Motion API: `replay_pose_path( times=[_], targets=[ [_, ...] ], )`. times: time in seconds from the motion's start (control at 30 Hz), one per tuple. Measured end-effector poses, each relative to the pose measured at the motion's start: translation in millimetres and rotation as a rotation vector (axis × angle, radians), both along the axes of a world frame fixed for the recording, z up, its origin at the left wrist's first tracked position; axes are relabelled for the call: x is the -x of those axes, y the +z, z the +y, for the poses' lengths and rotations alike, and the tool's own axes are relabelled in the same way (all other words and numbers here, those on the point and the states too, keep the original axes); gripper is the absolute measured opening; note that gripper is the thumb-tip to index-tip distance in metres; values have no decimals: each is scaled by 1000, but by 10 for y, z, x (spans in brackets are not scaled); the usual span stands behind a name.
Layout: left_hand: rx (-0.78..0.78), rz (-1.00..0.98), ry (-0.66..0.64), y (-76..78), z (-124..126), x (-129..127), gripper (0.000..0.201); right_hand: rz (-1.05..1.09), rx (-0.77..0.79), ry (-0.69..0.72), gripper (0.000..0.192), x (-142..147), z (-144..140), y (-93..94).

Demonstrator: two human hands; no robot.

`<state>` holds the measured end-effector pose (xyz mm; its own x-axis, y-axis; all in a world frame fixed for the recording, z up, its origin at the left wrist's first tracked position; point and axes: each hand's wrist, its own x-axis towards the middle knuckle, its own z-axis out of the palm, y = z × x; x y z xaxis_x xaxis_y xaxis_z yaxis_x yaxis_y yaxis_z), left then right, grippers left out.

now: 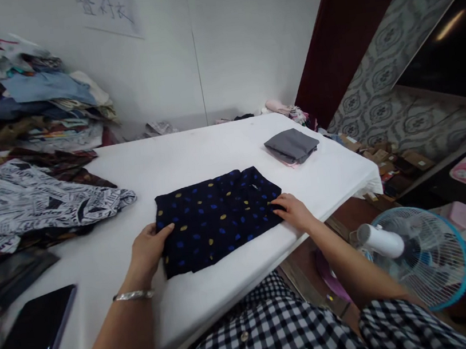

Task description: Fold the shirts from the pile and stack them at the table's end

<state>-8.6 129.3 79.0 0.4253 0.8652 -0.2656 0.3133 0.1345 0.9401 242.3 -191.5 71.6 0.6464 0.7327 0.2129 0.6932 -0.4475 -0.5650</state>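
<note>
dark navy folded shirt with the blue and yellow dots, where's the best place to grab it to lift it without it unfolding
Probably by its two short ends, one hand at each. The dark navy folded dotted shirt lies flat as a wide rectangle on the white table, so lifting from both sides should keep the layers together. The left hand already rests on its left edge and the right hand on its right edge; slide the fingers under there.

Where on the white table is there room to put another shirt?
Bare table lies behind the dotted navy shirt, and between it and the grey folded cloth. More lies between the left hand and the black tablet. The left side is crowded with the black-and-white printed cloth and clothes pile.
</note>
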Motion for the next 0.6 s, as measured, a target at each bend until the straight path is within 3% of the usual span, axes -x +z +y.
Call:
replay_pose_path(
  times=[0.23,0.43,0.6],
  targets=[
    [17,-8,-12,4,1,18,36,-83,72,-139,18,-25,260,-47],
    [-16,4,-59,-75,56,41,36,-93,171,-102,20,2,242,55],
    [-5,-1,-76,-106,75,44,33,-206,65,-57,26,93,253,136]
  ],
)
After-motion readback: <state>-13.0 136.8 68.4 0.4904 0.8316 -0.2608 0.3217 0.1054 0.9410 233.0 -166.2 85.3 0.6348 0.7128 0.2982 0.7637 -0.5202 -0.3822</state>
